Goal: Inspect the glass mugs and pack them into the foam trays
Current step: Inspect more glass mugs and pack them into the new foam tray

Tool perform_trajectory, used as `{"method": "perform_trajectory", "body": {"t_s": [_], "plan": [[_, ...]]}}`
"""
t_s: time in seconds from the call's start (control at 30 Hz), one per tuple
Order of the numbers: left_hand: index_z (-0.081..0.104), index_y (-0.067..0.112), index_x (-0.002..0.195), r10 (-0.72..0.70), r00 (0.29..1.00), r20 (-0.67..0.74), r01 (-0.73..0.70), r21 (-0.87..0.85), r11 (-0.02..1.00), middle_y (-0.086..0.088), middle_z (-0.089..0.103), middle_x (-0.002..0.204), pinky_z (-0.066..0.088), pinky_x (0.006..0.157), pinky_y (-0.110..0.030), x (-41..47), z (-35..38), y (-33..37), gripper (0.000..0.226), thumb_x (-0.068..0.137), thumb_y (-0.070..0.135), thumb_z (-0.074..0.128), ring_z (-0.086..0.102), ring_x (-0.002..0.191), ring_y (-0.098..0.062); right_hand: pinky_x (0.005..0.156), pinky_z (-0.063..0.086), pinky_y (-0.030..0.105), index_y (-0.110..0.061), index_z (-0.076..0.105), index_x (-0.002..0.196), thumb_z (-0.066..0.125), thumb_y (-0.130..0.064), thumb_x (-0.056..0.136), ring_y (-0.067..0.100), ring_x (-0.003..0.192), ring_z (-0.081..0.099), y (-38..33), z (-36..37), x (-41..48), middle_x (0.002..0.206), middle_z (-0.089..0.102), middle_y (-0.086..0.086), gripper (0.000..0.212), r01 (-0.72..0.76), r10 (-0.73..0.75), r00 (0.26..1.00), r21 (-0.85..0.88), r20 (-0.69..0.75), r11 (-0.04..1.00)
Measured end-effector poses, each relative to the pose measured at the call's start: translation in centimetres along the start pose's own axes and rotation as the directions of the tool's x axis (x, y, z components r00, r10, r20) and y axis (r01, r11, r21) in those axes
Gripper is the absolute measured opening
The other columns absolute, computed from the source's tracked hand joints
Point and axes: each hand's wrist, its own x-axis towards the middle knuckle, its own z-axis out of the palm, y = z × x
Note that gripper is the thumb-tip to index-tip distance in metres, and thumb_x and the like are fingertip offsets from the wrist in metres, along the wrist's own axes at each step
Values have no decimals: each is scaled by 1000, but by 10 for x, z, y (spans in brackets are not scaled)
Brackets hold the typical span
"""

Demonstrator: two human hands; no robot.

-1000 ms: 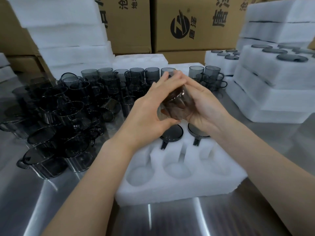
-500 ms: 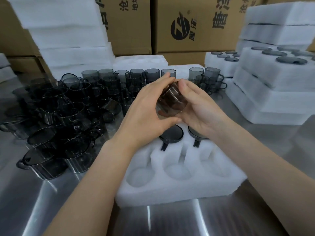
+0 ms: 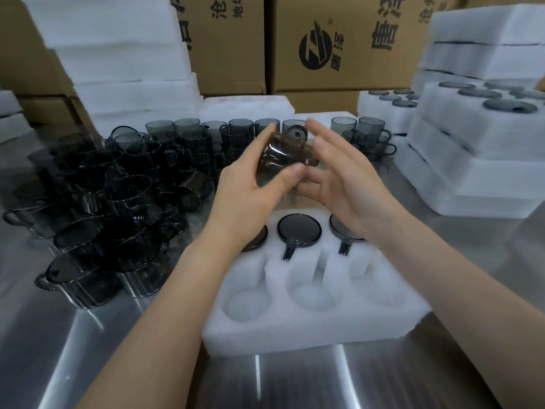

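My left hand (image 3: 247, 199) grips a smoky dark glass mug (image 3: 280, 156), tilted on its side, above the white foam tray (image 3: 312, 329). My right hand (image 3: 342, 178) is beside the mug with fingers straight, its fingertips near the mug's right end; whether they touch it I cannot tell. In the tray's far row sit three mugs upside down, the middle mug (image 3: 298, 230) with its handle toward me, another mug (image 3: 343, 231) partly hidden by my right wrist. The tray's near row has three empty round pockets.
A pile of loose dark glass mugs (image 3: 118, 202) covers the steel table at left and behind. Stacked filled foam trays (image 3: 483, 154) stand at right, plain foam stacks (image 3: 118, 69) and cardboard boxes (image 3: 339, 42) at the back.
The mug has been turned and lifted slightly toward the left. My right hand has let go of it and its fingers have straightened, while my left hand keeps its grip.
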Motion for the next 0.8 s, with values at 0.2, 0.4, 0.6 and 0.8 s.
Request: {"method": "perform_trajectory", "body": {"t_s": [0.2, 0.4, 0.6, 0.8], "plan": [[67, 23, 109, -14, 999, -48, 8, -106, 994, 0, 71, 98, 51, 94, -49, 3, -4, -1, 27, 93, 38, 52, 65, 96, -20, 85, 55, 28, -16, 55, 122, 77, 0, 77, 15, 94, 70, 1, 9, -8, 121, 59, 8, 52, 263, -248, 964, -464, 95, 846], [71, 2, 94, -127, 987, -100, 117, -104, 988, -28, 69, 98, 49, 92, -59, 5, -6, -4, 55, 93, 47, 40, 62, 100, -46, 77, 59, 30, -27, 64, 119, 80, -23, 74, 15, 79, 70, -4, 12, -11, 103, 67, -10, 48, 236, -282, 959, -643, 32, 729], [75, 21, 86, -219, 963, -156, 197, -142, 970, -2, 76, 79, 59, 73, -38, 9, -17, -7, 41, 105, 28, 39, 73, 74, -21, 75, 57, 46, -34, 62, 104, 73, -38, 71, 26, 73, 67, -24, 26, -23, 85, 67, 0, 35, 171, -288, 957, -747, -28, 642], [71, 14, 76, -310, 935, -170, 286, -153, 946, 4, 69, 57, 50, 50, -22, 12, -23, -20, 26, 97, 16, 57, 62, 50, -10, 66, 50, 22, -34, 68, 90, 64, -56, 70, 6, 71, 62, -34, 59, -62, 75, 65, -15, 30, 254, -137, 967, -828, 214, 500]]}}
